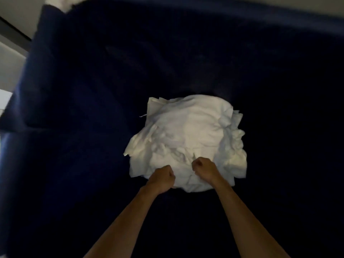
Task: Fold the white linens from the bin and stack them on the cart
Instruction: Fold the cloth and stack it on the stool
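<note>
A crumpled heap of white linens [189,138] lies at the bottom of a deep dark-blue bin [74,90]. Both my arms reach down into the bin. My left hand [163,176] is curled into a fist at the near edge of the heap and grips a fold of the white cloth. My right hand [203,167], a little farther in, is also clenched on the cloth near the heap's near middle. The fingers of both hands are hidden under the knuckles.
The bin's dark-blue fabric walls rise all around the heap; its rim [186,8] runs along the top. A bit of white cloth [59,2] hangs over the rim at top left. Pale wall or floor [11,53] shows outside on the left.
</note>
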Demonstrator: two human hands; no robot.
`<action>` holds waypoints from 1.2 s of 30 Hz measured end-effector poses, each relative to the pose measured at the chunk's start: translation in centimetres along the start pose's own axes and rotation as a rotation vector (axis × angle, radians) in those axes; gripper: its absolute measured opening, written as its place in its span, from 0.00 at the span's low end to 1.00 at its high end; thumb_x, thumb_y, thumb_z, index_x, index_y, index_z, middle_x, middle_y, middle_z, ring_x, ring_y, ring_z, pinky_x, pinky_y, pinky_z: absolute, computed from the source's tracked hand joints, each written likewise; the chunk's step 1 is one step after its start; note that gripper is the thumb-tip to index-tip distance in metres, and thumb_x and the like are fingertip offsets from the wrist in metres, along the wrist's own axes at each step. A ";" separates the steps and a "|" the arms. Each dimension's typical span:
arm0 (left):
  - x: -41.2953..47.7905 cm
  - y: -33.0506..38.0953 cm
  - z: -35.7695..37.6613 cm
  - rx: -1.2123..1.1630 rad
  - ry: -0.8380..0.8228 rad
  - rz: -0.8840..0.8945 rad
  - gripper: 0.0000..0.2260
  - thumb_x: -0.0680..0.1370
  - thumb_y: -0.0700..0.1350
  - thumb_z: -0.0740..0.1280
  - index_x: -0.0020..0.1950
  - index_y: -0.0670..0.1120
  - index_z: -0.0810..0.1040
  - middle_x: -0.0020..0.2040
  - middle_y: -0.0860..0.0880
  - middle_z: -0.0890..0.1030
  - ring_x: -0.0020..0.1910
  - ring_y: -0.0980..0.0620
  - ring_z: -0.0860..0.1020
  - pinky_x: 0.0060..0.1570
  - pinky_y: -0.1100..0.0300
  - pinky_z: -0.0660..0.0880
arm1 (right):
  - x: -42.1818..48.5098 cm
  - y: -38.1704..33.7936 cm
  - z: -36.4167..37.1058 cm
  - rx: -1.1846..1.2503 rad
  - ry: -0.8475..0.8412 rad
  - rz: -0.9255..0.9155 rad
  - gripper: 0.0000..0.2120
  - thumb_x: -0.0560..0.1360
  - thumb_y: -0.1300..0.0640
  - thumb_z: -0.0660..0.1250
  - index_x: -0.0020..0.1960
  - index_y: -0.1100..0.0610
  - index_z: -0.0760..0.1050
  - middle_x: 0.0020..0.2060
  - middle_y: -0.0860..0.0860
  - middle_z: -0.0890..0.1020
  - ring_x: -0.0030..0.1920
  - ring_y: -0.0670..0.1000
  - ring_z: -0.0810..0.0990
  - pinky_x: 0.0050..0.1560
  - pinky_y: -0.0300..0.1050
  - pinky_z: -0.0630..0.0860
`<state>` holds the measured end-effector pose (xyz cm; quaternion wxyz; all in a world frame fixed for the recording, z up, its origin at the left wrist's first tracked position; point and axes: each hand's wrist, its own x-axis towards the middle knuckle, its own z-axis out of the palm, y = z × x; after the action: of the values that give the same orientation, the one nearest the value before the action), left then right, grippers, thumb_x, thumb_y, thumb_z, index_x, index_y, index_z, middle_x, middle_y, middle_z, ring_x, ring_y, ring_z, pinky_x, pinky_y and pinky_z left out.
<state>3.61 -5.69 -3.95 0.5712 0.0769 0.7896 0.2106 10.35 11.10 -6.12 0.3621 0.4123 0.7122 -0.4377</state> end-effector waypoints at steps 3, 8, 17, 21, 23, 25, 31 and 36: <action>3.1 -1.0 -0.2 0.058 -0.040 -0.036 0.09 0.81 0.43 0.57 0.54 0.41 0.74 0.54 0.45 0.78 0.52 0.47 0.77 0.50 0.57 0.74 | 4.2 0.3 0.0 -0.057 0.016 -0.005 0.13 0.80 0.57 0.59 0.62 0.59 0.75 0.62 0.56 0.77 0.61 0.56 0.75 0.54 0.39 0.68; 6.6 -3.0 0.0 0.140 -0.055 -0.039 0.10 0.81 0.43 0.56 0.55 0.41 0.74 0.53 0.45 0.79 0.51 0.47 0.77 0.50 0.54 0.75 | 11.4 0.3 -0.4 0.134 0.200 -0.056 0.15 0.76 0.65 0.66 0.62 0.62 0.77 0.63 0.57 0.77 0.64 0.55 0.75 0.56 0.32 0.64; 8.0 -3.9 -0.2 0.141 -0.043 -0.024 0.10 0.80 0.43 0.56 0.55 0.43 0.74 0.55 0.46 0.78 0.51 0.48 0.77 0.50 0.56 0.75 | 15.0 -2.5 0.6 0.356 0.421 -0.057 0.06 0.72 0.65 0.70 0.49 0.61 0.82 0.49 0.60 0.83 0.49 0.57 0.80 0.57 0.52 0.76; 5.8 -1.3 -1.1 0.124 -0.011 0.031 0.10 0.80 0.43 0.56 0.55 0.41 0.74 0.55 0.44 0.78 0.52 0.47 0.77 0.53 0.53 0.77 | 8.7 -3.3 1.9 0.366 0.269 -0.118 0.10 0.72 0.68 0.67 0.41 0.53 0.76 0.40 0.51 0.80 0.44 0.54 0.77 0.52 0.53 0.76; 4.2 0.6 -1.7 0.115 0.023 0.062 0.10 0.80 0.42 0.57 0.57 0.41 0.73 0.56 0.44 0.78 0.53 0.46 0.77 0.55 0.52 0.75 | 4.6 -3.5 2.1 0.380 0.204 -0.104 0.13 0.71 0.68 0.66 0.38 0.50 0.76 0.37 0.45 0.78 0.45 0.53 0.78 0.52 0.50 0.76; 2.2 2.3 -2.1 0.144 0.075 0.118 0.12 0.79 0.40 0.59 0.62 0.42 0.70 0.58 0.43 0.75 0.57 0.44 0.75 0.57 0.52 0.73 | 0.3 -3.5 1.8 0.425 0.185 -0.078 0.13 0.71 0.69 0.66 0.37 0.50 0.76 0.37 0.46 0.79 0.46 0.52 0.79 0.52 0.52 0.77; -3.8 5.1 -1.3 0.337 0.086 0.314 0.31 0.75 0.44 0.68 0.74 0.52 0.58 0.72 0.49 0.57 0.69 0.48 0.61 0.67 0.53 0.66 | -10.5 -4.1 -0.4 0.664 0.181 -0.108 0.10 0.71 0.73 0.65 0.37 0.60 0.78 0.35 0.54 0.80 0.39 0.50 0.79 0.42 0.43 0.77; -9.6 8.4 0.7 0.476 0.255 0.369 0.10 0.78 0.45 0.61 0.59 0.47 0.71 0.61 0.49 0.74 0.62 0.47 0.72 0.62 0.56 0.65 | -16.5 -3.4 -2.0 0.665 0.170 -0.234 0.13 0.72 0.74 0.63 0.36 0.60 0.78 0.32 0.54 0.79 0.34 0.50 0.76 0.34 0.37 0.74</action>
<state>6.54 -1.46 7.73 0.3857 0.3230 0.8547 0.1281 13.57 7.52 10.13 0.0949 0.4583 0.6007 -0.6481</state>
